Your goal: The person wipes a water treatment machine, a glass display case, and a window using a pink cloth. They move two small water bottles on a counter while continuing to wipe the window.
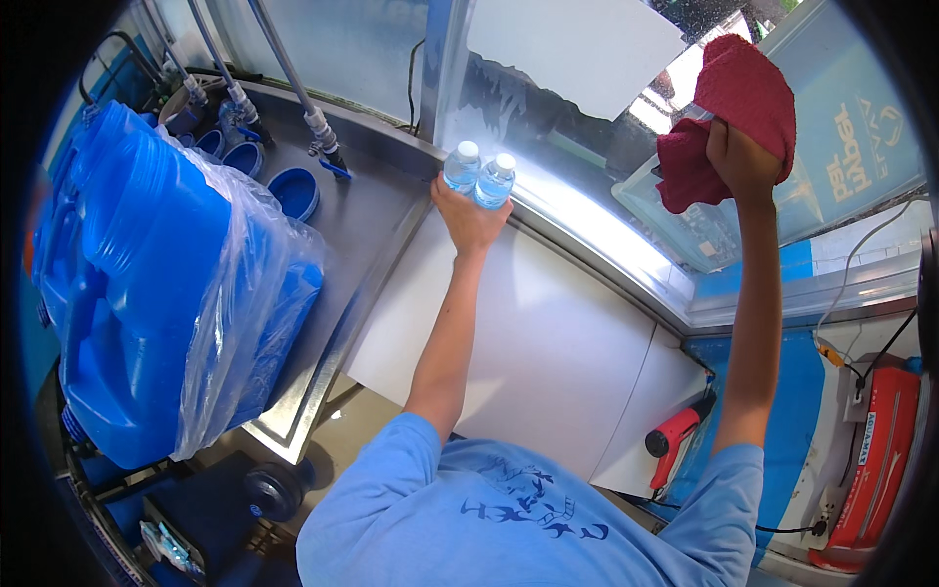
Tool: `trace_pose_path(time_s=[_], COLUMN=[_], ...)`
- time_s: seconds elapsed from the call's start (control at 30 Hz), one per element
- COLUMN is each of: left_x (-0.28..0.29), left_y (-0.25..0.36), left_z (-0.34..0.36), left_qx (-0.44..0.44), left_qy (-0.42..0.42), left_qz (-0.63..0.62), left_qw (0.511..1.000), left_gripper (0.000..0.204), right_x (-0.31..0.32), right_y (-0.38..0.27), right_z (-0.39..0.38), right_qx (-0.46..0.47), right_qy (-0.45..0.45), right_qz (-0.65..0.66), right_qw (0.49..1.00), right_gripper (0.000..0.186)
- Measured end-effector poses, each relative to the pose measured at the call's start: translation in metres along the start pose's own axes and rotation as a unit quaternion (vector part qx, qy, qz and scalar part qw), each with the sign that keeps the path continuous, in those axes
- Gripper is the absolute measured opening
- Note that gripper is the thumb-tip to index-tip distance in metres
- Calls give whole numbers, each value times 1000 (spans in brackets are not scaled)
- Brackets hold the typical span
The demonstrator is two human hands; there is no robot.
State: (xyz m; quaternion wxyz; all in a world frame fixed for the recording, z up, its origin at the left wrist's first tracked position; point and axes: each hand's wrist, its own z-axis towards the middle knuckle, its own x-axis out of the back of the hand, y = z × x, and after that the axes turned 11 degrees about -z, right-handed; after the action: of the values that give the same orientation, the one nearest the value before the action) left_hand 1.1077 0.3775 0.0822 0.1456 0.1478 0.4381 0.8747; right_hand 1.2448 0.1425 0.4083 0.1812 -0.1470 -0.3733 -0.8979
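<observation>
Two small clear water bottles with white caps stand side by side at the far left corner of a white tabletop. My left hand is wrapped round the pair from the near side. Raised at the right, my right hand grips a dark red cloth, which is bunched up against or just in front of the window glass. Whether the cloth touches the glass I cannot tell. Part of my right fingers is hidden by the cloth.
Blue water jugs in clear plastic stand on a steel counter at left. Behind them are metal pipes with valves and blue round caps. A red heat gun and a red device with cables are at right.
</observation>
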Motion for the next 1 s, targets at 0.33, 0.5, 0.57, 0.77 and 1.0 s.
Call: trace_pose_path(time_s=[0.33,0.5,0.57,0.77,1.0], left_x=[12,10,12,11,7], left_y=[35,35,34,21,16], left_z=[8,-3,-14,-7,0], left_qx=[-47,-26,-18,-16,-43], left_qy=[44,42,1,-30,-22], left_qz=[9,-19,16,37,-36], left_qw=[998,999,1000,999,998], left_gripper=[109,95,87,71,72], right_x=[1,-2,-3,0,-3], right_y=[-6,-6,-5,-7,-9], right_z=[2,-2,-2,1,1], right_qx=[40,35,34,45,45], right_qy=[75,66,67,63,84], right_qz=[27,38,37,28,19], right_qw=[996,997,996,997,995], right_gripper=[24,24,24,28,27])
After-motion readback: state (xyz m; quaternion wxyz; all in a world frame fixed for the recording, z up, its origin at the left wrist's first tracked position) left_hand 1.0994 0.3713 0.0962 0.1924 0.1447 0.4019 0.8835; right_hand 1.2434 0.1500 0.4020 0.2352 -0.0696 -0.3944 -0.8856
